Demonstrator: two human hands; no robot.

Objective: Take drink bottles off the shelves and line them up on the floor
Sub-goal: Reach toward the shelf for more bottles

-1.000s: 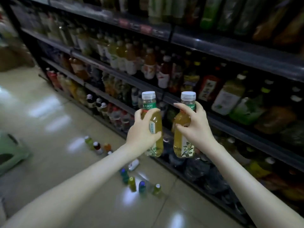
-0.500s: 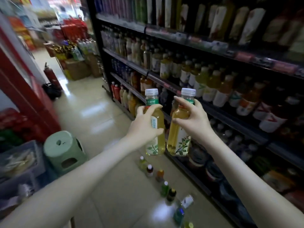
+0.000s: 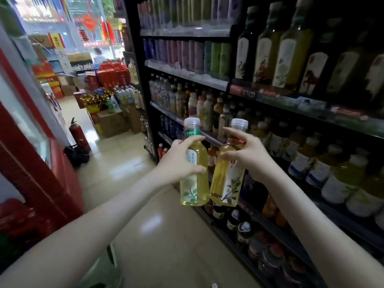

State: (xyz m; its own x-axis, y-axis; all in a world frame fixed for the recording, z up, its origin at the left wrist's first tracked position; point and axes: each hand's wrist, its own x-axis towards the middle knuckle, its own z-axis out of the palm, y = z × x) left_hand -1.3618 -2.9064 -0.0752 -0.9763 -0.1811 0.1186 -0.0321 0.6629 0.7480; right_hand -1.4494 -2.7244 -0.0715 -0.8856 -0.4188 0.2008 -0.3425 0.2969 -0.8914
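Your left hand [image 3: 178,161] grips the left bottle [image 3: 194,183] around its upper body, fingers and thumb curled round it. Your right hand [image 3: 247,154] holds the right bottle [image 3: 227,183] by its shoulder, fingertips curled onto it. The 2 bottles — clear plastic, yellow tea, white caps, leafy labels — are upright in the air, side by side and touching low down, in front of the shelves [image 3: 291,100]. The shelves run along your right, packed with drinks. Glossy cream floor [image 3: 166,235] lies below. Further down the aisle on your left stand a fire extinguisher [image 3: 78,132] and cardboard boxes [image 3: 112,123].
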